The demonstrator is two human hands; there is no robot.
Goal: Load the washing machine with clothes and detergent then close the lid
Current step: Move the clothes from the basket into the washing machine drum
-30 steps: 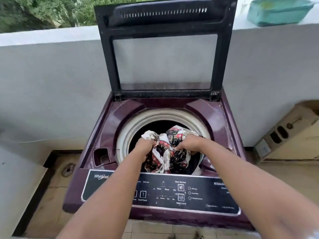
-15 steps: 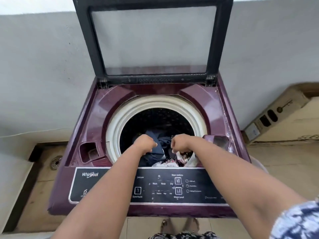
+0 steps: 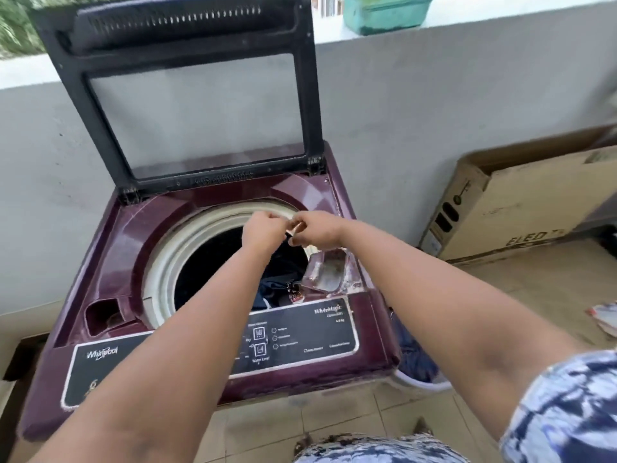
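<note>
The maroon top-load washing machine (image 3: 110,262) stands with its black-framed lid (image 3: 187,95) raised upright. Down in the drum (image 3: 213,262) lie dark blue and floral clothes (image 3: 283,289). Above the drum's far right side my left hand (image 3: 263,228) and my right hand (image 3: 317,230) hover with curled fingers almost touching each other. I see nothing held in either. A dispenser tray (image 3: 325,272) sits at the drum's right edge.
A white basket with blue clothes (image 3: 417,365) stands on the floor at the machine's right corner. A cardboard box (image 3: 534,202) leans against the wall on the right, a red-white packet (image 3: 604,320) lies on the tiles, and a green tub (image 3: 384,11) sits on the ledge.
Both hands pushed the floral garment down into the drum, let it go, and rose to the drum's far right rim. The view swung up and right.
</note>
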